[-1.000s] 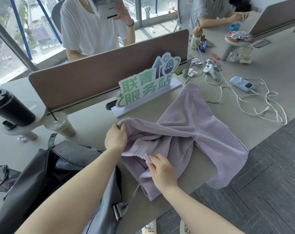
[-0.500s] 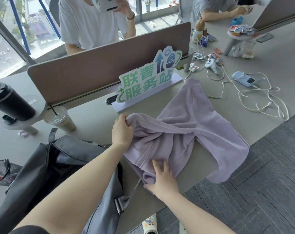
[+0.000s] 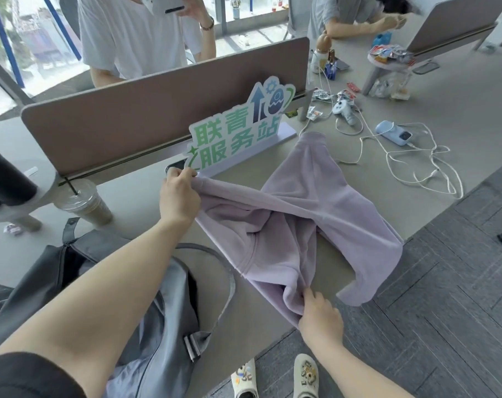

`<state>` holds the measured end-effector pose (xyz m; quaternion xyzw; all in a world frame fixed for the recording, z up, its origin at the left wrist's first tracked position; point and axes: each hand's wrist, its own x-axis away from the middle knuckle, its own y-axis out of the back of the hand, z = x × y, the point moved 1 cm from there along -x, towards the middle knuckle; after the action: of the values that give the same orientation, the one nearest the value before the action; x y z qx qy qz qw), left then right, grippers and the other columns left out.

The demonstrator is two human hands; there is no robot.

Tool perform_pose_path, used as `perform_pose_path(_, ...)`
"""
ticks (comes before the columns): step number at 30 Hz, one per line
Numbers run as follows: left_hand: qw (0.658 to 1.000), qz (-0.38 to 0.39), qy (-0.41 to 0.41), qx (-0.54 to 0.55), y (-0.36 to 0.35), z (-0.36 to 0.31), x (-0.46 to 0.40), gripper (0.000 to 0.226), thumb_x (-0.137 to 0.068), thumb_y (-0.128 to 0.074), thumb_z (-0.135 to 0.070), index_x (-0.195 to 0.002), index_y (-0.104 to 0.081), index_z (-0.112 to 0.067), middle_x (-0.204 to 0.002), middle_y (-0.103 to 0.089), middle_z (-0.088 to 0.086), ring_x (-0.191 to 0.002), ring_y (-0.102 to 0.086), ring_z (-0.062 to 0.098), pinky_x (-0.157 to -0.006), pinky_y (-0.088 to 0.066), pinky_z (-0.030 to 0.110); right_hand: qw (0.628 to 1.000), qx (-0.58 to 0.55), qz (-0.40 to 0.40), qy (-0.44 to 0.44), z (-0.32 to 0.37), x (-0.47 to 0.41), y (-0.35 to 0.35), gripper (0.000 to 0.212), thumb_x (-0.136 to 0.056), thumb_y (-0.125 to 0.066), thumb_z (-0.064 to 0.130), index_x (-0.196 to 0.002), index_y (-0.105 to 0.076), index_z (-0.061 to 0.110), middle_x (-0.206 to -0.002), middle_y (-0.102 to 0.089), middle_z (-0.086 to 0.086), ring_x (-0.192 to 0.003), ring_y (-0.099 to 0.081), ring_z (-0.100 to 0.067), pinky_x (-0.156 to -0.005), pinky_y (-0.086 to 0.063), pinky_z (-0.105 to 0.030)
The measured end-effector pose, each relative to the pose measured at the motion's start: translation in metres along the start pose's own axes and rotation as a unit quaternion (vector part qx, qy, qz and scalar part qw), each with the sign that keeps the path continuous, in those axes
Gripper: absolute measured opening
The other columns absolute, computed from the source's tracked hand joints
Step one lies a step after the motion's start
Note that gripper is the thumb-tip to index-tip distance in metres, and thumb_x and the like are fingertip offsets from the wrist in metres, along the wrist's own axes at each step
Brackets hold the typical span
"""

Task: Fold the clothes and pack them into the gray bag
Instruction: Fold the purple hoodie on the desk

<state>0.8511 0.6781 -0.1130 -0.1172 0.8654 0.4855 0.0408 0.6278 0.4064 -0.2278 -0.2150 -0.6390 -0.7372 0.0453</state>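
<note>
A lilac sweatshirt (image 3: 316, 202) lies crumpled on the grey desk, one part hanging over the front edge at the right. My left hand (image 3: 178, 198) grips its upper left corner and holds it lifted just in front of the green sign. My right hand (image 3: 320, 318) pinches the lower hem near the desk's front edge, so the cloth is stretched between both hands. The gray bag (image 3: 146, 317) lies open at the lower left, partly under my left forearm, its strap looping beside the sweatshirt.
A green-lettered sign (image 3: 238, 133) and a desk divider (image 3: 146, 110) stand behind the garment. An iced drink cup (image 3: 84, 202) sits at the left. White cables (image 3: 416, 162), a blue device and a controller lie at the right. People sit across the desk.
My left hand has raised the sweatshirt's corner up toward the sign. My right hand has slid down to the hem and now pinches it, pulling the cloth taut.
</note>
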Motion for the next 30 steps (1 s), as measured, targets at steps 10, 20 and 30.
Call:
perform_pose_path(10, 0.999, 0.013, -0.045, -0.014, -0.001, -0.006, 0.004, 0.036, -0.080, -0.046, 0.005, -0.110, -0.065, -0.002, -0.110, -0.055, 0.023, -0.096, -0.054, 0.041, -0.083, -0.047, 0.044, 0.991, -0.005, -0.030, 0.128, 0.001, -0.007, 0.012, 0.016, -0.081, -0.059, 0.011, -0.097, -0.056, 0.013, -0.099, -0.057, -0.004, -0.092, -0.058, -0.029, -0.067, -0.038, -0.033)
perform_pose_path(20, 0.999, 0.020, -0.043, 0.010, -0.010, -0.020, 0.027, 0.025, -0.081, -0.049, -0.002, -0.100, -0.065, -0.001, -0.108, -0.056, 0.019, -0.092, -0.054, 0.038, -0.073, -0.044, 0.041, 0.991, 0.028, -0.042, 0.128, -0.002, -0.007, 0.021, 0.039, -0.087, -0.058, 0.023, -0.124, -0.046, 0.021, -0.104, -0.059, -0.001, -0.090, -0.060, -0.025, -0.066, -0.039, -0.035)
perform_pose_path(30, 0.995, 0.029, -0.059, 0.081, -0.007, -0.028, 0.051, 0.025, -0.080, -0.058, -0.011, -0.103, -0.066, -0.014, -0.103, -0.060, 0.005, -0.089, -0.057, 0.027, -0.075, -0.044, 0.032, 0.978, -0.087, 0.076, 0.174, -0.018, 0.007, 0.016, 0.040, -0.092, -0.042, 0.054, -0.118, -0.059, 0.029, -0.113, -0.056, 0.006, -0.104, -0.054, -0.018, -0.090, -0.040, -0.036)
